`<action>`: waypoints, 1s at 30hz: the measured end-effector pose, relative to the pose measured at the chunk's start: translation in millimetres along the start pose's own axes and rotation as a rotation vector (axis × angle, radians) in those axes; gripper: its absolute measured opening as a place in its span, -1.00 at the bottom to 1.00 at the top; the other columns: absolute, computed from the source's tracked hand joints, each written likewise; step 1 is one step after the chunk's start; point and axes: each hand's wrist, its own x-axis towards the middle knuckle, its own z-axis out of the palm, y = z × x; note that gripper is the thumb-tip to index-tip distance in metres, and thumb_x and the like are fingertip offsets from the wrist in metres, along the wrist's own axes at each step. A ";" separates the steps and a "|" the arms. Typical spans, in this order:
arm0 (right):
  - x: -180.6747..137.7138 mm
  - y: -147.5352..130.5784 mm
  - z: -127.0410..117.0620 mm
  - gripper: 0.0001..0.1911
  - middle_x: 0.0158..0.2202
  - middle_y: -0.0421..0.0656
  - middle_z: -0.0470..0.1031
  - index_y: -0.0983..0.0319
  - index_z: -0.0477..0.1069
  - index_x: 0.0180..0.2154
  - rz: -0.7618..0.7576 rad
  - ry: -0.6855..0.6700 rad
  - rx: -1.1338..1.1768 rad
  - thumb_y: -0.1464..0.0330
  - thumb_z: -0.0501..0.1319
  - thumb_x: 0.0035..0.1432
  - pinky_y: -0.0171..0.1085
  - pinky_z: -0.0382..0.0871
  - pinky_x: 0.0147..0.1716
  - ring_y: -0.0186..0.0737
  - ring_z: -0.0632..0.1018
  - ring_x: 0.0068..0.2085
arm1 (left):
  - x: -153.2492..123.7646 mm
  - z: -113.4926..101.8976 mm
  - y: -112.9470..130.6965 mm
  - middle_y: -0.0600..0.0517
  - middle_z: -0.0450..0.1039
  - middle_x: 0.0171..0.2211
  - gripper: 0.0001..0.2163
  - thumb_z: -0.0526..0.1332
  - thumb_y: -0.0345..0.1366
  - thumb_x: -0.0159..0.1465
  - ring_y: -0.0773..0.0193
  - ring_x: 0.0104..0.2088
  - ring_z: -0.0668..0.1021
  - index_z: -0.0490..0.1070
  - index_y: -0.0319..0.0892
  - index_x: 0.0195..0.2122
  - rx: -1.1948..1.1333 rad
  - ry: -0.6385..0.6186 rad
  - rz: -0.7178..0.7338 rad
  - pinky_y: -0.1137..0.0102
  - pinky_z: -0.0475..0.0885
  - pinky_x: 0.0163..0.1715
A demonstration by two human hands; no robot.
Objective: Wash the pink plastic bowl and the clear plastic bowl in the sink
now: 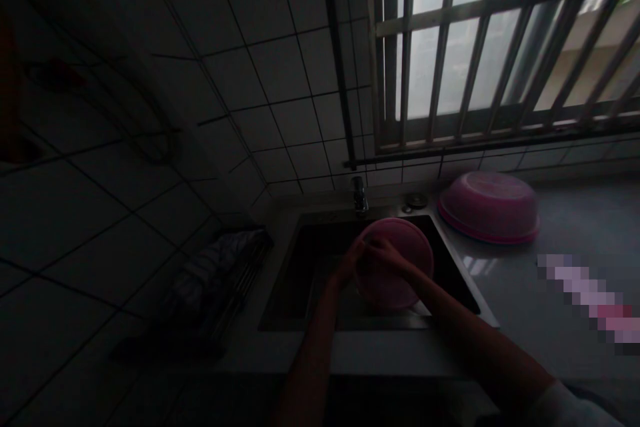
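Observation:
A round pink basin point(410, 247) sits in the dark sink point(295, 267), a little right of its middle. My left hand point(352, 261) is at the basin's left side, with its fingers bent inward. Over the basin's left part, my right hand point(386, 255) is curled close against the left one. Between the two hands is something small and dark, too dim to name. The tap point(359, 197) stands behind the hands, at the sink's back edge. Shadow hides most of my fingertips.
An upturned pink basin point(490, 203) rests on the counter point(505, 280) to the right. A dark rack with striped cloth point(215, 257) stands left of the sink. A round dark lid-like piece point(416, 201) lies behind the sink. Window bars point(475, 47) rise above the counter.

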 end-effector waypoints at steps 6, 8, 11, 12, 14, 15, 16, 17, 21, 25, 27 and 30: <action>4.4 -23.9 -29.1 -0.62 -0.15 -0.06 0.64 0.19 0.54 -0.15 -0.072 0.220 -0.021 0.09 0.36 0.09 -0.17 0.52 -0.18 -0.07 0.58 -0.20 | 1.8 5.1 -0.4 -0.21 0.47 0.30 -0.25 0.42 0.30 0.12 -0.25 0.40 0.37 0.57 -0.17 0.17 -0.078 -0.056 -0.019 -0.12 0.10 0.47; 1.1 -13.7 -12.4 -0.58 -0.15 -0.05 0.64 0.21 0.54 -0.16 -0.043 0.090 -0.040 0.04 0.37 0.09 -0.16 0.51 -0.18 -0.06 0.59 -0.19 | -1.4 3.8 3.1 -0.19 0.48 0.30 -0.26 0.42 0.29 0.13 -0.23 0.39 0.38 0.57 -0.15 0.18 -0.063 -0.037 -0.029 -0.10 0.11 0.47; -5.0 6.0 19.2 -0.51 -0.15 -0.06 0.64 0.23 0.55 -0.17 -0.004 -0.145 -0.068 -0.03 0.41 0.06 -0.15 0.50 -0.17 -0.07 0.59 -0.19 | -5.3 -0.1 8.0 -0.15 0.52 0.27 -0.22 0.41 0.34 0.09 -0.20 0.40 0.38 0.56 -0.13 0.17 -0.026 0.015 -0.010 -0.05 0.08 0.48; -6.5 10.3 26.1 -0.49 -0.15 -0.06 0.64 0.23 0.55 -0.17 -0.004 -0.189 -0.077 -0.04 0.43 0.03 -0.15 0.50 -0.16 -0.07 0.58 -0.19 | -5.7 -1.2 8.7 -0.15 0.53 0.26 -0.21 0.41 0.36 0.07 -0.20 0.40 0.37 0.57 -0.13 0.16 -0.019 0.021 -0.004 -0.05 0.07 0.49; -7.4 12.2 29.6 -0.47 -0.18 -0.07 0.64 0.24 0.55 -0.19 0.004 -0.189 -0.086 -0.05 0.44 0.00 -0.16 0.49 -0.18 -0.09 0.57 -0.22 | -5.3 -1.8 8.4 -0.16 0.52 0.26 -0.19 0.40 0.38 0.04 -0.21 0.40 0.37 0.58 -0.12 0.14 -0.020 0.018 0.004 -0.06 0.07 0.48; -6.8 9.5 25.8 -0.48 -0.22 -0.08 0.63 0.25 0.54 -0.21 0.013 -0.137 -0.081 -0.06 0.42 0.02 -0.18 0.48 -0.22 -0.11 0.56 -0.25 | -4.5 -1.1 7.4 -0.16 0.51 0.28 -0.19 0.41 0.39 0.03 -0.22 0.40 0.37 0.59 -0.12 0.14 -0.023 0.010 0.003 -0.06 0.08 0.48; -5.6 4.7 18.7 -0.49 -0.25 -0.09 0.62 0.25 0.53 -0.23 0.018 -0.060 -0.068 -0.07 0.40 0.05 -0.20 0.47 -0.26 -0.13 0.55 -0.29 | -3.5 0.2 6.2 -0.17 0.50 0.29 -0.19 0.41 0.38 0.03 -0.22 0.40 0.37 0.59 -0.12 0.14 -0.028 0.002 0.002 -0.06 0.09 0.48; -4.1 -1.5 9.2 -0.50 -0.28 -0.10 0.60 0.24 0.52 -0.24 0.017 0.031 -0.053 -0.07 0.37 0.08 -0.21 0.46 -0.29 -0.15 0.53 -0.31 | -2.5 2.0 4.9 -0.17 0.48 0.30 -0.19 0.41 0.38 0.04 -0.22 0.40 0.37 0.59 -0.12 0.14 -0.033 -0.009 0.001 -0.07 0.09 0.47; 0.3 -24.4 -26.5 -0.55 -0.26 -0.13 0.58 0.22 0.49 -0.21 -0.040 0.313 -0.035 -0.04 0.32 0.13 -0.24 0.46 -0.29 -0.16 0.52 -0.30 | 0.7 8.7 2.0 -0.16 0.42 0.35 -0.23 0.39 0.34 0.12 -0.20 0.42 0.34 0.55 -0.10 0.20 -0.055 -0.074 0.016 -0.07 0.09 0.48; -4.3 -12.9 -14.0 -0.55 -0.22 -0.13 0.60 0.20 0.51 -0.18 -0.022 0.147 -0.044 -0.05 0.33 0.15 -0.22 0.48 -0.22 -0.15 0.54 -0.25 | -0.7 6.5 4.0 -0.15 0.39 0.37 -0.20 0.40 0.35 0.09 -0.17 0.44 0.32 0.54 -0.10 0.21 -0.018 -0.048 0.030 -0.06 0.06 0.49; -8.6 2.3 5.7 -0.54 -0.26 -0.14 0.61 0.20 0.53 -0.21 0.057 -0.072 -0.048 -0.06 0.36 0.12 -0.22 0.47 -0.24 -0.17 0.54 -0.29 | -2.5 2.7 5.8 -0.16 0.42 0.35 -0.20 0.39 0.36 0.09 -0.18 0.44 0.32 0.56 -0.12 0.19 0.028 -0.008 0.037 -0.06 0.03 0.50; -12.2 14.9 23.9 -0.52 -0.31 -0.14 0.60 0.23 0.53 -0.25 0.148 -0.270 -0.061 -0.02 0.46 0.00 -0.23 0.44 -0.30 -0.21 0.52 -0.36 | -3.8 -1.4 7.7 -0.15 0.44 0.34 -0.22 0.37 0.36 0.11 -0.19 0.43 0.32 0.56 -0.11 0.19 0.063 0.025 0.059 -0.06 -0.02 0.51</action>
